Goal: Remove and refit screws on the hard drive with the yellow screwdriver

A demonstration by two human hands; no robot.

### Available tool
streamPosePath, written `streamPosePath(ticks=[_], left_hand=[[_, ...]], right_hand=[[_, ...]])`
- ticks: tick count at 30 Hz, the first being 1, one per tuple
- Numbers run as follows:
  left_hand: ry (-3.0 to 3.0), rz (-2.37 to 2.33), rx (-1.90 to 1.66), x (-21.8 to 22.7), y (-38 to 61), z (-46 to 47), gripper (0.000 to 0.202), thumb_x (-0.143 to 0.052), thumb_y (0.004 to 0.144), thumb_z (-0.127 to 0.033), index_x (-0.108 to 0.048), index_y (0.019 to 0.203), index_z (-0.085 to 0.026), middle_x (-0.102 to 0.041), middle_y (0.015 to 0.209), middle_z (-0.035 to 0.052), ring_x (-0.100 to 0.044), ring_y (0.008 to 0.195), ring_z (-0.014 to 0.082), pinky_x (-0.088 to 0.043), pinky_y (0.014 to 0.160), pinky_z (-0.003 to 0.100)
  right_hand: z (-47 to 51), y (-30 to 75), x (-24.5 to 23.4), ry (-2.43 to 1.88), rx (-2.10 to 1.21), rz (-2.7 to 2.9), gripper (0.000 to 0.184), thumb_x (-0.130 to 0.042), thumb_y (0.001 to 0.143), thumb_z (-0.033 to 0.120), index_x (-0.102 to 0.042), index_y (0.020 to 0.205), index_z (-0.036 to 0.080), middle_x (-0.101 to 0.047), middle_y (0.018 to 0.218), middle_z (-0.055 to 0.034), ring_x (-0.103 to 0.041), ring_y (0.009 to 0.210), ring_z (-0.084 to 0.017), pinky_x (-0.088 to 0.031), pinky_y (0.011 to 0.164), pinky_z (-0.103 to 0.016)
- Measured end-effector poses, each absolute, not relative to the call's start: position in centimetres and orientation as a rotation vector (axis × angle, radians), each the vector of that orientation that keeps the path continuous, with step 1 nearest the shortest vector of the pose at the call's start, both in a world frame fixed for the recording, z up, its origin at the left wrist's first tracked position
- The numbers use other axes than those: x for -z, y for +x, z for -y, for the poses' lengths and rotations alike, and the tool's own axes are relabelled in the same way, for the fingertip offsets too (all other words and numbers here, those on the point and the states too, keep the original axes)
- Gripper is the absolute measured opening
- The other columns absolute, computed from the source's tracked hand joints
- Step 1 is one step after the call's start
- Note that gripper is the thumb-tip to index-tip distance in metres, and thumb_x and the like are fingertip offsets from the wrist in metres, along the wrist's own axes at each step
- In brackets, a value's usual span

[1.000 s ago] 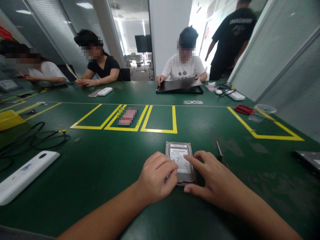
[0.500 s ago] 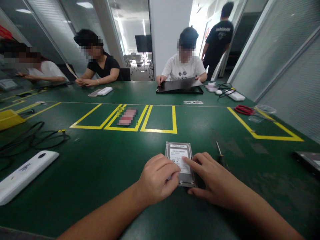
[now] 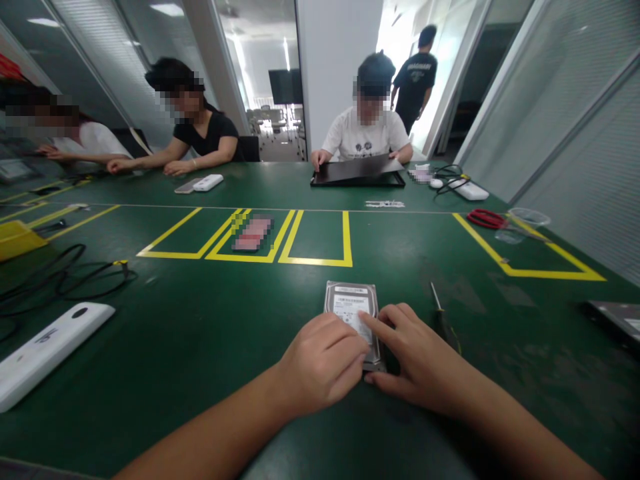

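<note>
Your two hands meet over a hard disk drive (image 3: 351, 303), which lies label side up on the green tabletop (image 3: 200, 320) straight ahead of you. Your left hand (image 3: 325, 360) covers the drive's near left part, its fingers curled in and its thumb drawn up close to them; whether anything is pinched between those fingertips is hidden, so you cannot tell. Your right hand (image 3: 413, 347) sits at the drive's right side with thumb and index finger spread apart: the index fingertip is over the white label, while the thumb tip is just beside the near edge. The drive's far end is uncovered, beyond the fingers of both hands.

Just right of your right hand lies a screwdriver (image 3: 442, 320), its shaft pointing away from you. Farther right, at the edge of view, is a dark metal-cased box (image 3: 615, 320). Well off to your left rests a white oblong device (image 3: 55, 353), with black cables (image 3: 75, 283) beyond it. Ahead, a pinkish phone (image 3: 254, 233) lies within yellow tape lines (image 3: 240, 260), and red-handled scissors (image 3: 485, 218) lie on the far right, near a clear plastic container (image 3: 530, 217).
</note>
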State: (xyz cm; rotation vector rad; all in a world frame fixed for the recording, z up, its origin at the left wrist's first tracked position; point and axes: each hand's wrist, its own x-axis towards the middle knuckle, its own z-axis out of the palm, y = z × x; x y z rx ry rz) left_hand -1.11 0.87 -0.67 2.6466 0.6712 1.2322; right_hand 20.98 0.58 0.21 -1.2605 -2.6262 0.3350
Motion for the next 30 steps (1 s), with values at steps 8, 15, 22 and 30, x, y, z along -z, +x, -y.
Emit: streamPosePath(ticks=[8, 15, 22, 30], left_hand=[[2.661, -0.671, -1.234, 0.5, -0.3, -0.2, 0.009, -0.057, 0.083, -0.008, -0.064, 0.085, -0.012, -0.062, 0.079, 0.0069, -0.053, 0.073, 0.0172, -0.047, 0.067, 0.034], [2.676, -0.614, -1.205, 0.2, 0.1, -0.1, 0.009, -0.057, 0.086, -0.008, -0.062, 0.092, -0.011, -0.065, 0.085, 0.0078, -0.055, 0.079, 0.0187, -0.050, 0.075, 0.036], [2.712, -0.635, -1.147, 0.4, 0.5, 0.0, 0.012, -0.053, 0.091, -0.009, -0.064, 0.097, -0.012, -0.066, 0.086, 0.0080, -0.057, 0.081, 0.0191, -0.052, 0.077, 0.037], [2.618, -0.685, -1.220, 0.5, 0.3, 0.2, 0.010, -0.055, 0.086, -0.008, -0.063, 0.090, -0.013, -0.064, 0.081, 0.0066, -0.055, 0.075, 0.0169, -0.049, 0.071, 0.034]], right_hand=[[-0.8, 20.9, -0.1, -1.225, -0.337, 2.615, 0.073, -0.065, 0.081, 0.034, -0.042, 0.147, 0.013, -0.049, 0.113, -0.0146, -0.043, 0.102, -0.028, -0.045, 0.092, -0.049], [-1.0, 20.9, 0.0, -1.217, -0.334, 2.616, 0.073, -0.065, 0.081, 0.035, -0.041, 0.146, 0.013, -0.049, 0.113, -0.0141, -0.043, 0.103, -0.027, -0.045, 0.092, -0.047], [-0.7, 20.7, -0.1, -1.230, -0.343, 2.620, 0.072, -0.065, 0.081, 0.035, -0.042, 0.145, 0.012, -0.050, 0.113, -0.0150, -0.044, 0.104, -0.028, -0.045, 0.093, -0.048], [-1.0, 22.3, -1.8, -1.240, -0.431, 2.636, 0.071, -0.075, 0.078, 0.033, -0.045, 0.141, 0.021, -0.055, 0.122, -0.0110, -0.047, 0.112, -0.027, -0.045, 0.098, -0.045]])
